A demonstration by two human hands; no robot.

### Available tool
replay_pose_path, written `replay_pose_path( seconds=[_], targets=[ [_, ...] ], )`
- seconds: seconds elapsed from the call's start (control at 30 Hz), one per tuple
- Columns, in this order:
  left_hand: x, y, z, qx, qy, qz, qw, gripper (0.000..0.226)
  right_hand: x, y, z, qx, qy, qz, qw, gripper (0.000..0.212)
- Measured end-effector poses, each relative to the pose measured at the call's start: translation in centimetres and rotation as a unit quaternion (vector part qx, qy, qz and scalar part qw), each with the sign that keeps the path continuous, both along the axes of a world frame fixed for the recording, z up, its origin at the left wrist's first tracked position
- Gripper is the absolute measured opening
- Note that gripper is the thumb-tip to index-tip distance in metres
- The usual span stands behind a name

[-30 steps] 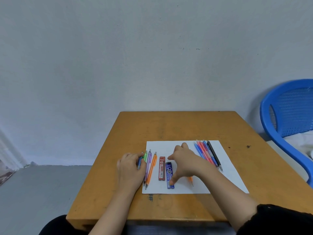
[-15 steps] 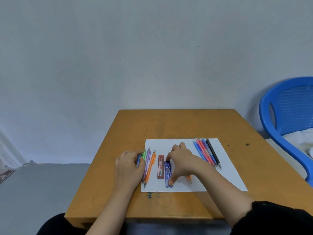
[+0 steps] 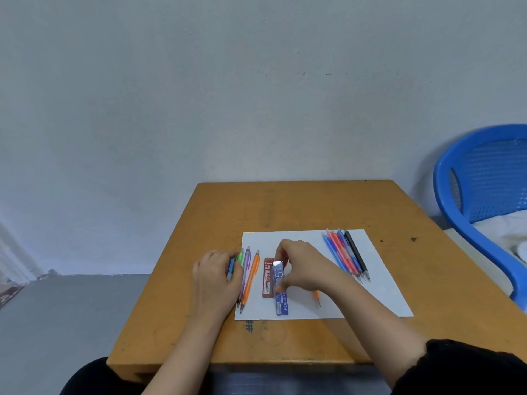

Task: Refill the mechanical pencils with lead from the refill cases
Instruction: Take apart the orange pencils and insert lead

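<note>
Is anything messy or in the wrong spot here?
One orange pencil lies alone on the paper, half hidden under the right hand, apart from the other pencils. A scribble marks the table.

orange pencil (image 3: 317, 297): right hand (image 3: 302, 266) is hiding all but its near tip. blue pencil (image 3: 231, 268): left hand (image 3: 215, 280) is covering most of it. blue refill case (image 3: 282, 302): the right hand is masking its far end. blue chair (image 3: 484, 178): right edge is cropping it.
</note>
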State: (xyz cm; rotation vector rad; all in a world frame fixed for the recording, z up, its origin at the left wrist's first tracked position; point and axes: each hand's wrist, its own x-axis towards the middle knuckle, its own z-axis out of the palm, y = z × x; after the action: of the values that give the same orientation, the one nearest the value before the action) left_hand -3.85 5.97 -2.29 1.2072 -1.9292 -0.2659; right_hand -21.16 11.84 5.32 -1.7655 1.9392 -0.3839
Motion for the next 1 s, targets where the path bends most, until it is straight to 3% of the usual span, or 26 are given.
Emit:
replay_pose_path(
  seconds=[0.17,0.5,0.87,1.0],
  targets=[
    [0.0,0.4,-0.2,-0.053,0.008,-0.04,0.998,0.041,-0.5,0.0,0.2,-0.033,-0.213,-0.076,0.973,0.021],
    [-0.2,0.7,0.1,-0.158,0.003,-0.123,0.98,0.035,-0.6,-0.1,-0.3,-0.186,-0.321,-0.16,0.915,0.017],
    [-0.2,0.0,-0.7,-0.208,-0.012,-0.098,0.973,0.031,-0.6,0.5,-1.2,-0.173,-0.435,-0.163,0.868,0.014],
    [-0.1,0.0,-0.7,-0.192,0.004,-0.096,0.977,0.032,-0.9,0.8,-1.6,-0.185,-0.461,-0.126,0.858,0.028]
  ],
)
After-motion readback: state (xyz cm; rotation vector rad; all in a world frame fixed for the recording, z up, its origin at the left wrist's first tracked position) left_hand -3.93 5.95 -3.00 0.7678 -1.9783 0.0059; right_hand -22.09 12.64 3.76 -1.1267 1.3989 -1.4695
